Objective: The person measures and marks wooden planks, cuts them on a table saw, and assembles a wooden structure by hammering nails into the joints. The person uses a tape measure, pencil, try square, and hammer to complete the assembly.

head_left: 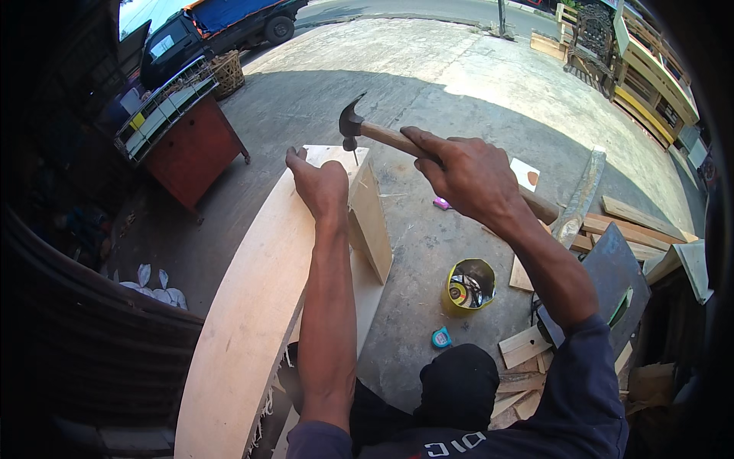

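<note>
My right hand (470, 176) is wrapped round the wooden handle of a claw hammer (390, 138). The hammer's dark head is over a thin nail (355, 157), which stands upright near the end of a long, pale wooden board (248, 283). My left hand (321, 187) grips that end of the board, just left of the nail, its fingers partly hidden. A shorter wooden piece (369, 226) stands beneath the end, and its lower end meets another pale board (367, 294).
On the concrete stand a yellow tin (469, 284) with discs inside, a blue tape measure (441, 337) and a pink one (441, 203). Wood offcuts (524, 348) and a dark flat sheet (604, 275) lie at right. A red cabinet (191, 153) is at left, a truck (206, 34) beyond.
</note>
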Tool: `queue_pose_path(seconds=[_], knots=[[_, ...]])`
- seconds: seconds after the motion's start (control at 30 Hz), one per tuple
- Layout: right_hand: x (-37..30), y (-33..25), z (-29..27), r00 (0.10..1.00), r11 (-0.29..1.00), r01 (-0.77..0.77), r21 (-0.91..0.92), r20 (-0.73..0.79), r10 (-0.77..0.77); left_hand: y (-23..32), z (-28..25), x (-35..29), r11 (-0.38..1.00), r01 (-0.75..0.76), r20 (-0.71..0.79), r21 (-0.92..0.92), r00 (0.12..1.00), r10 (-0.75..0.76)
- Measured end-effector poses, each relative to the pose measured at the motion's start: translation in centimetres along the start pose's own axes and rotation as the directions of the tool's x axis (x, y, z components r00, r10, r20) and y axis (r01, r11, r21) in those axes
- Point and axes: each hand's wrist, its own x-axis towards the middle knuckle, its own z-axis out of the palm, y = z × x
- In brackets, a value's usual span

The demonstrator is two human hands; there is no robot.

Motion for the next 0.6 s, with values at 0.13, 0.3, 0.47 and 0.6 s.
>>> queue_pose_path(seconds=[0.13, 0.3, 0.47, 0.6], knots=[[0.0, 0.6, 0.3, 0.903, 0.910, 0.028, 0.413, -0.402, 0.154, -0.7, 0.3, 0.0, 0.997, 0.043, -0.081, -0.062, 0.996, -0.048], [0.4, 0.9, 0.3, 1.000, 0.999, 0.014, 0.037, -0.007, -0.014, -1.4, 0.6, 0.3, 0.998, 0.020, -0.146, -0.065, 0.989, -0.029], [0.6, 0.6, -0.6, 0.936, 0.901, 0.000, 0.433, -0.318, 0.153, -1.6, 0.9, 0.7, 0.987, 0.038, -0.200, -0.159, 0.977, -0.069], [0.9, 0.3, -1.3, 0.985, 0.997, 0.003, -0.072, 0.173, 0.010, -1.7, 0.8, 0.3, 0.988, 0.044, -0.194, -0.147, 0.978, -0.073]])
